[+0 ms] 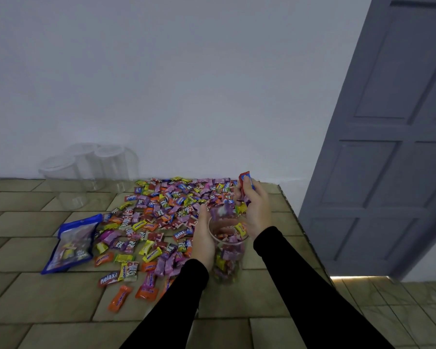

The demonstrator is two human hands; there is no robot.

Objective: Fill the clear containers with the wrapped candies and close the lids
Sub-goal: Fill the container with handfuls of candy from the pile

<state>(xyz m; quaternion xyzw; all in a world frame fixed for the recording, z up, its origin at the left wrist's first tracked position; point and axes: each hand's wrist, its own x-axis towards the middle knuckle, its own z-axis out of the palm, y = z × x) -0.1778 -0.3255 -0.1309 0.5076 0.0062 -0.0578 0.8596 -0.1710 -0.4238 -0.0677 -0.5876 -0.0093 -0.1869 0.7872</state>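
- Step in hand: filling; the clear container [227,250] stands upright on the desk [61,298], partly full, at the near right edge of the wrapped candies [161,217]
- Left hand [204,238]: grip curled round the container's left side near the rim, steadying it
- Right hand [254,210]: above the mouth, grip closed on several candies; a red-wrapped one [244,178] sticks up between the fingers
- Empty lidded containers [86,170] wait by the wall, well apart; a blue bag [71,245] lies left
- Next move, as judged: release the handful over the opening, keeping the container steady
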